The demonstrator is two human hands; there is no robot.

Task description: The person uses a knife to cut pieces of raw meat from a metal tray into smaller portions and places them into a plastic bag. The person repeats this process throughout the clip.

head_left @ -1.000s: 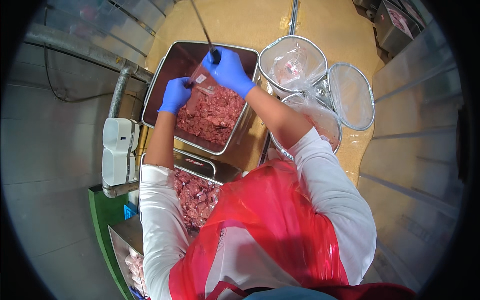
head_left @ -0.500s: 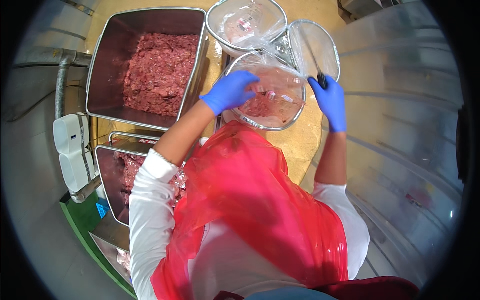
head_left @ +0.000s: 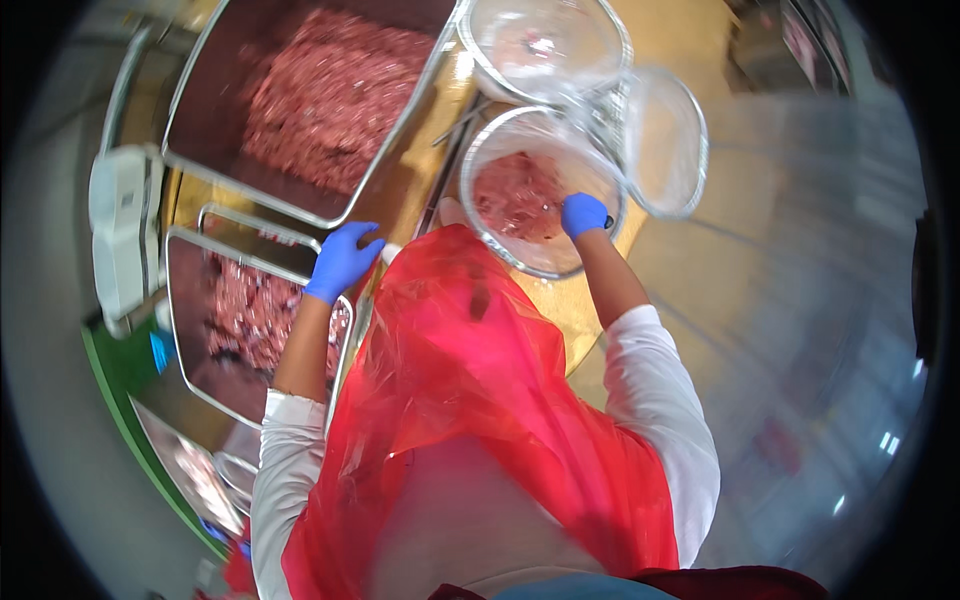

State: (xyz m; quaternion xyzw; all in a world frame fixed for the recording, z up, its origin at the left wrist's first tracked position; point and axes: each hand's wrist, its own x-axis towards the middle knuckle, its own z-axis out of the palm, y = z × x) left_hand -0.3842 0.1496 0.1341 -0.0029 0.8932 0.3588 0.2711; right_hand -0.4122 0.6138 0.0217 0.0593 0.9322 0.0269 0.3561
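Your widest open room is on the right, where the yellow-brown surface [head_left: 670, 35] runs past the bins toward a blurred translucent sheet [head_left: 800, 250]. Your red apron [head_left: 480, 340] fills the middle, its upper edge close to the near bin's lower rim, so you have little room there. The large metal tub [head_left: 215, 110] lies at upper left, cut by the picture's top, with minced meat [head_left: 340, 95] well inside its walls; a narrow strip of surface separates its right rim from the bins. Just below it sits the smaller metal tub [head_left: 195, 300], holding meat chunks [head_left: 245, 320], a bar handle [head_left: 255, 222] along its upper edge. Right of the large tub, three lined bins crowd together: the upper bin [head_left: 590, 50], the near bin [head_left: 580, 165] and the side bin [head_left: 665, 140]. The near bin holds a pink mass of meat [head_left: 515, 195], mostly toward its left. Your left hand [head_left: 343, 262] is at the small tub's upper right corner, fingers parted with nothing visible in them; you can't tell whether it touches the rim. Your right hand [head_left: 584, 215] is over the near bin's right part, fingers closed around a dark handle [head_left: 609, 222] whose end pokes out toward the rim.
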